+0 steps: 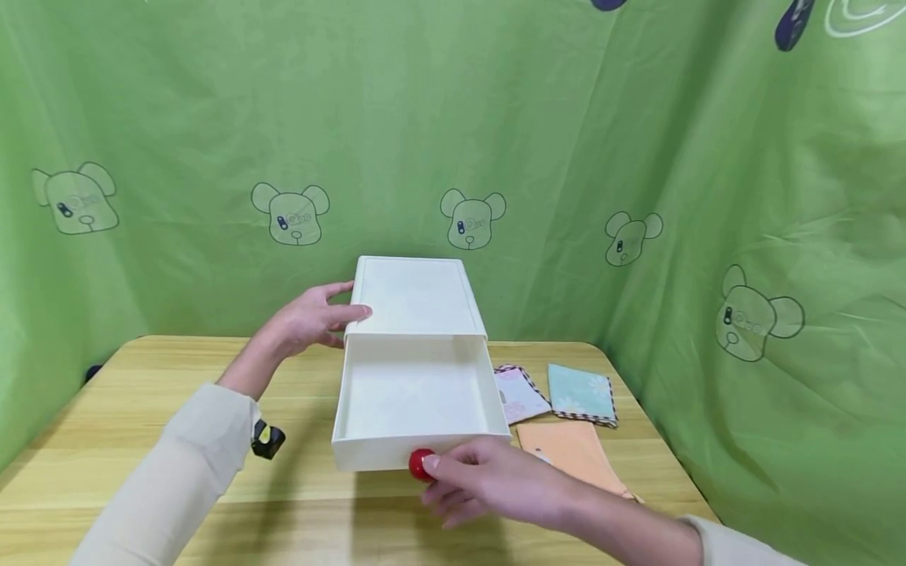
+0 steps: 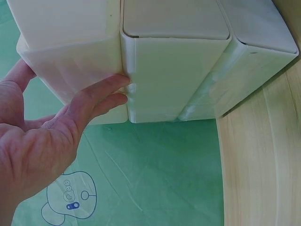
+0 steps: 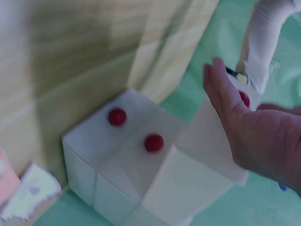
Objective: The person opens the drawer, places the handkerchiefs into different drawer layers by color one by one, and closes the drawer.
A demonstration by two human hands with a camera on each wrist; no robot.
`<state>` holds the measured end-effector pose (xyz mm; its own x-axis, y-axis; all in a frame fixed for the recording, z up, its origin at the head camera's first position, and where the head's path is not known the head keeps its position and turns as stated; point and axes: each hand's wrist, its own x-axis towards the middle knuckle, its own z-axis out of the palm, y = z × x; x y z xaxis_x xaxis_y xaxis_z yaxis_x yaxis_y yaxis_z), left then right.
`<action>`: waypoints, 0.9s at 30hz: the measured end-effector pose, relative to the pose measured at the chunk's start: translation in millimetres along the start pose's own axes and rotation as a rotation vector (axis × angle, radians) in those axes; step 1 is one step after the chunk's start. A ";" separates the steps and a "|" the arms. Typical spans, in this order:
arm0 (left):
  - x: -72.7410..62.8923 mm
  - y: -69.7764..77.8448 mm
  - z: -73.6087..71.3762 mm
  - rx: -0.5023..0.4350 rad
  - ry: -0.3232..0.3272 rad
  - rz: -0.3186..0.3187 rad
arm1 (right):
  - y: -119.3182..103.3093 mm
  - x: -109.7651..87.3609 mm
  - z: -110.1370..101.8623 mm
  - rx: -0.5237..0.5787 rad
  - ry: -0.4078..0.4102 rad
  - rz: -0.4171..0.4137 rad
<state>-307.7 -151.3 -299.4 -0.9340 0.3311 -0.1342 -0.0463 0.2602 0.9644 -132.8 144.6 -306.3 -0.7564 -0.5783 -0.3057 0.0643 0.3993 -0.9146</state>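
A stack of white drawer boxes [image 1: 418, 295] stands on the table, with its top drawer [image 1: 418, 452] pulled far out and nothing inside. My left hand [image 1: 311, 318] rests against the top box, thumb over its upper edge and the extended fingers [image 2: 101, 94] along its side. With thumb and fingers my right hand [image 1: 495, 479] pinches the red round knob [image 1: 420, 465] on the drawer front. In the right wrist view, two lower drawers show shut, each with a red knob [image 3: 154, 142] of its own.
Right of the stack lie folded cloths: a white patterned one [image 1: 522, 393], a light blue one [image 1: 582, 393] and an orange one [image 1: 573, 448]. A small black object [image 1: 267, 440] shows beside my left sleeve. Green curtain [image 1: 396, 157] hangs behind the wooden table [image 1: 177, 393].
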 end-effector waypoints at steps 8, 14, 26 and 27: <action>0.8 -2.0 -0.9 0.001 -0.005 0.005 | -24.5 -11.7 -22.4 -0.422 -0.133 -0.006; 0.4 -1.4 -0.9 0.002 -0.007 0.007 | -44.2 -15.8 -43.3 -0.455 -0.167 -0.053; -0.2 -0.1 -0.8 0.001 -0.010 0.007 | -69.1 -25.4 -78.9 -0.348 -0.018 -0.174; -0.1 -0.1 -0.8 0.000 -0.010 0.006 | -69.7 -25.1 -82.5 -0.351 0.018 -0.178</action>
<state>-308.0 -152.1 -299.3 -0.9308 0.3415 -0.1302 -0.0402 0.2582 0.9652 -172.0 189.9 -213.1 -0.7468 -0.6495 -0.1427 -0.2931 0.5142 -0.8061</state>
